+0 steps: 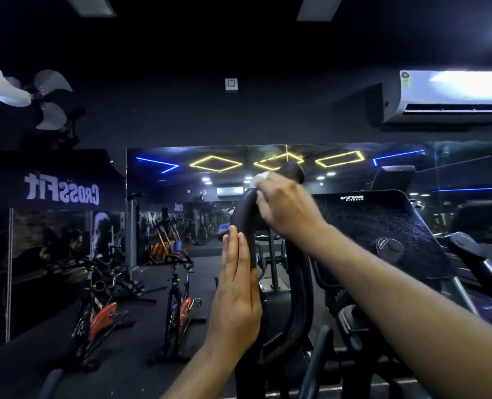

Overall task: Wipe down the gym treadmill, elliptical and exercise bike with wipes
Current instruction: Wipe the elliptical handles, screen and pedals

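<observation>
Wiping proceeds: right hand pinches limp, probably damp wipe against rigid elliptical handle; flat left hand steadies it.

- Wipe: mostly hidden under right hand, blurred, only a white corner showing.
- Left hand: palm side hidden against handlebar.
- Air conditioner: cut off at right edge.
</observation>
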